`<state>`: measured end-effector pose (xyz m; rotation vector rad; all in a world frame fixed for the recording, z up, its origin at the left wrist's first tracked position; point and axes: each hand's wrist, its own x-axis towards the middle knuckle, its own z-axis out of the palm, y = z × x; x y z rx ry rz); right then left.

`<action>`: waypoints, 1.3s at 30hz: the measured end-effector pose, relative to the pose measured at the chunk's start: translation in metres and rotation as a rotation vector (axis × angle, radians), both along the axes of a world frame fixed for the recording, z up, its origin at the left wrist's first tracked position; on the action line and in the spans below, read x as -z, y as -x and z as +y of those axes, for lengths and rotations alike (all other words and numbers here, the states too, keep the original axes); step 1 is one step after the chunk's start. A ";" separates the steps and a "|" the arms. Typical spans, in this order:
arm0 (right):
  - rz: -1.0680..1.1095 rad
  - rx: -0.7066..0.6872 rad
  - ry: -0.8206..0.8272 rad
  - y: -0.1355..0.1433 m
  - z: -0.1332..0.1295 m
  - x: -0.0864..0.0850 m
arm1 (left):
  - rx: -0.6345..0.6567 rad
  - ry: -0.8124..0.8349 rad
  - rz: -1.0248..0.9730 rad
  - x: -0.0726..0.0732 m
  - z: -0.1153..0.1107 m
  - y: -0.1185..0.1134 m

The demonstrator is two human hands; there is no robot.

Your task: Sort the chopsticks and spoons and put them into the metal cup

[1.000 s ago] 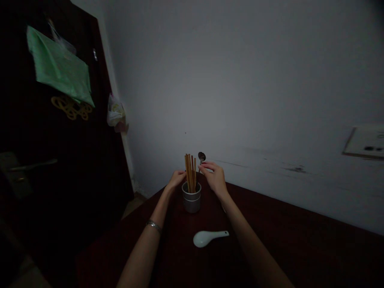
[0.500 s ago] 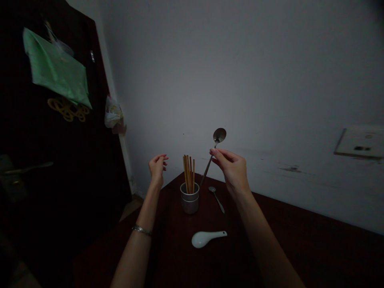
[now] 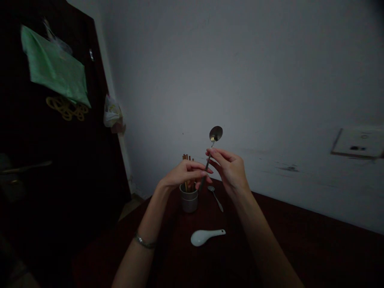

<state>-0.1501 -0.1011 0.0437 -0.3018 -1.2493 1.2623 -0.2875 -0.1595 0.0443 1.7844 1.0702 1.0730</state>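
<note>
A long-handled metal spoon (image 3: 216, 133) is held up, tilted, with its bowl at the top. My right hand (image 3: 229, 166) pinches its handle just below the bowl. Lower on the same handle, the thumb and fingers of my left hand (image 3: 187, 175) close around it. Behind the left hand stands a metal cup (image 3: 189, 201) with several wooden chopsticks (image 3: 186, 157) upright in it, partly hidden by that hand. A smaller metal spoon (image 3: 216, 199) lies on the table right of the cup. Closer to me rests a white soup spoon (image 3: 207, 237).
The dark red table (image 3: 180, 264) has its corner against the pale wall (image 3: 192, 72). At the left is a dark door (image 3: 99, 168) with a green cloth (image 3: 57, 66) hanging on it. A wall socket (image 3: 358, 143) is at the right.
My left hand has moved right, from beside the cup to the handle of the long spoon, and has closed on it. My right hand keeps its pinch, nearly in place.
</note>
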 end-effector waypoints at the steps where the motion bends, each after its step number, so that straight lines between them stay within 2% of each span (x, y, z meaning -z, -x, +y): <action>1: 0.001 -0.011 0.006 0.000 -0.001 0.000 | -0.009 -0.004 -0.009 0.000 0.000 0.000; 7: -0.009 -0.045 -0.007 -0.003 -0.005 -0.002 | -0.127 -0.047 -0.026 0.000 -0.001 0.003; 11: -0.045 -0.046 -0.006 -0.010 0.006 0.001 | -0.237 -0.132 -0.066 -0.004 -0.004 0.012; 14: -0.081 0.018 0.040 -0.020 0.028 0.009 | -0.455 -0.266 -0.137 -0.007 -0.005 0.034; 17: -0.068 0.075 0.143 -0.032 0.058 0.023 | -0.717 -0.352 -0.144 -0.003 0.002 0.070; 20: -0.034 0.135 0.256 -0.045 0.086 0.039 | -0.863 -0.277 -0.026 0.015 0.017 0.110; 24: -0.046 0.207 0.364 -0.060 0.111 0.061 | -0.895 0.066 0.268 0.063 0.034 0.144; 26: -0.068 0.228 0.386 -0.064 0.119 0.071 | -0.924 0.235 0.417 0.092 0.037 0.151; 28: -0.092 0.240 0.403 -0.067 0.125 0.080 | -0.909 0.333 0.501 0.118 0.035 0.151; 31: -0.136 0.245 0.430 -0.070 0.133 0.091 | -0.872 0.456 0.528 0.145 0.028 0.145; 34: -0.190 0.246 0.441 -0.071 0.137 0.097 | -0.837 0.524 0.532 0.154 0.020 0.136; 39: -0.256 0.224 0.459 -0.068 0.132 0.096 | -0.760 0.553 0.621 0.147 0.006 0.118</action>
